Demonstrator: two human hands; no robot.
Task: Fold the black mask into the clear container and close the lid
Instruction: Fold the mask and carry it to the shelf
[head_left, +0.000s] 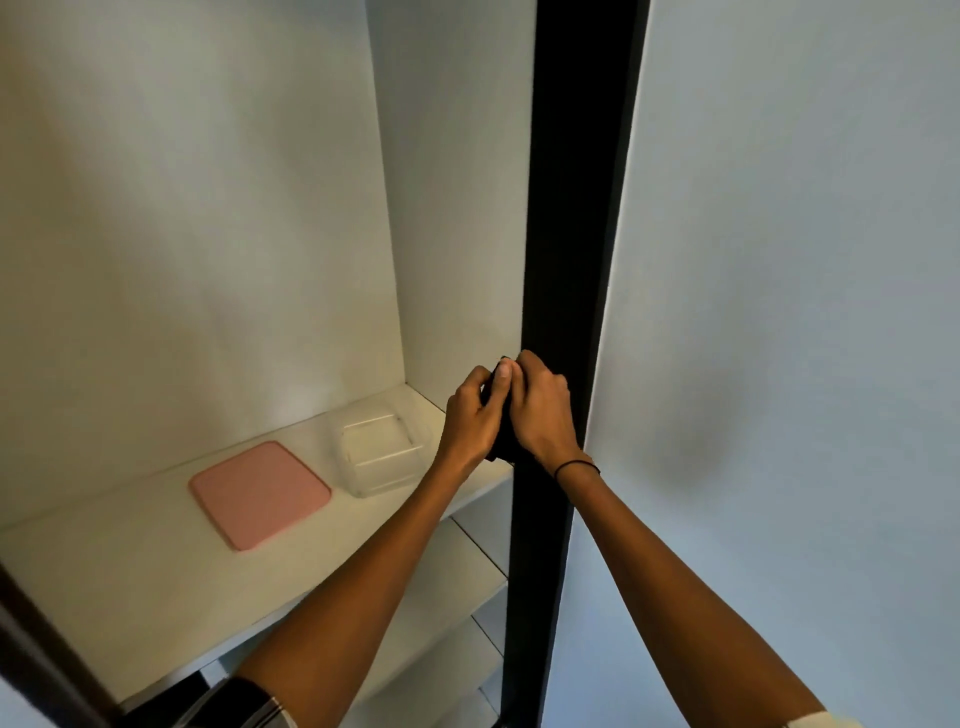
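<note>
Mask between left hand and right hand, above shelf.

We see a square clear plastic container, smooth and faintly glossy, with light catching its edges. Beside it lies a flat square pink lid with a matt, even surface that looks like plastic or silicone. Both rest on a white shelf of smooth, matt board. The tall black upright panel looks matt and smooth. The black cloth mask, dull and soft-looking, shows between our two hands. A thin black cord band circles one wrist.
</note>
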